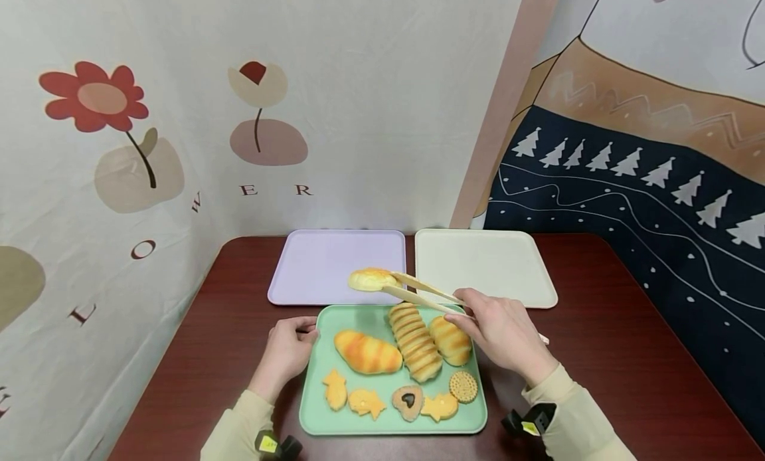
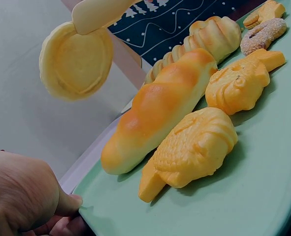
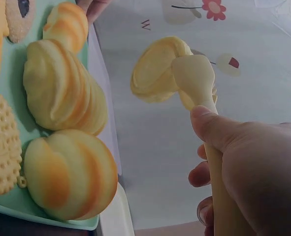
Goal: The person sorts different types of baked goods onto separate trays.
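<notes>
In the head view my right hand (image 1: 502, 325) grips pale tongs (image 1: 427, 295). A round, pale yellow bun (image 1: 372, 279) is pinched between their tips, raised above the near edge of the purple tray (image 1: 335, 258). In the right wrist view the thumb lies along one arm of the tongs (image 3: 197, 78). My left hand (image 1: 289, 350) holds the left rim of the green tray (image 1: 317, 414); its thumb (image 2: 69, 202) lies at the corner, the other fingers lower and partly hidden. On that tray lie a smooth bread loaf (image 1: 367, 352), a ridged spiral roll (image 1: 415, 341) and a striped round bun (image 1: 451, 341).
Fish-shaped cookies (image 1: 366, 402), a heart cookie (image 1: 408, 402) and a round dotted biscuit (image 1: 463, 386) line the near part of the green tray. A white tray (image 1: 484, 265) stands beside the purple one at the back of the brown table (image 1: 603, 355), with printed cloth behind.
</notes>
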The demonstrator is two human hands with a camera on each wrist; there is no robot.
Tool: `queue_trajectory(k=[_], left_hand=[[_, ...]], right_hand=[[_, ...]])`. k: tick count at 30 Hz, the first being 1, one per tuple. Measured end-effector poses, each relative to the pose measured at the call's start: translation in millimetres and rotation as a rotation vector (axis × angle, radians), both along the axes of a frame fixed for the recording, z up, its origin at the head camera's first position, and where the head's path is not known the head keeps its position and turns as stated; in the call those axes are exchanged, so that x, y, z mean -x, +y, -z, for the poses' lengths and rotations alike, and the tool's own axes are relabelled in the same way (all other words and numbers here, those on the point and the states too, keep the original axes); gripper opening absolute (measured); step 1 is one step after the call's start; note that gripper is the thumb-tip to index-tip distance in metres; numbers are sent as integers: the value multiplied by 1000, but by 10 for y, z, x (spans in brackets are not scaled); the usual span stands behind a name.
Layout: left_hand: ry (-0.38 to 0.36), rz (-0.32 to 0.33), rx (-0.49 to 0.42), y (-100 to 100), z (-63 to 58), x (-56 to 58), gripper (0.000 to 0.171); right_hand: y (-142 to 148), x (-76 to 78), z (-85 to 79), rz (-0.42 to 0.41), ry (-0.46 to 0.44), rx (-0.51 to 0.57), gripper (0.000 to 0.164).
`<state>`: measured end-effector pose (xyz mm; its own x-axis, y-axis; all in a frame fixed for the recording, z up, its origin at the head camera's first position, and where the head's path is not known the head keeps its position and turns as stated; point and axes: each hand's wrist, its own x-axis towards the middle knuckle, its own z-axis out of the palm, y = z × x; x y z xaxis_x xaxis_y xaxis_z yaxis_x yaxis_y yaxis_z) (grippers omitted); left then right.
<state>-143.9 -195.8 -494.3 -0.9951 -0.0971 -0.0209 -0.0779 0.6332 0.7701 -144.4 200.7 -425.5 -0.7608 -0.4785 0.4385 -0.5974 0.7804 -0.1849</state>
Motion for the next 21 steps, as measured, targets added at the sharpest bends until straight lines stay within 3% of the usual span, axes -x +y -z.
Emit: queue_trajectory(k=[21], left_hand=[[6, -4, 6, -4, 6, 8, 24]], right_hand=[[9, 322, -25, 24, -74, 2, 31]])
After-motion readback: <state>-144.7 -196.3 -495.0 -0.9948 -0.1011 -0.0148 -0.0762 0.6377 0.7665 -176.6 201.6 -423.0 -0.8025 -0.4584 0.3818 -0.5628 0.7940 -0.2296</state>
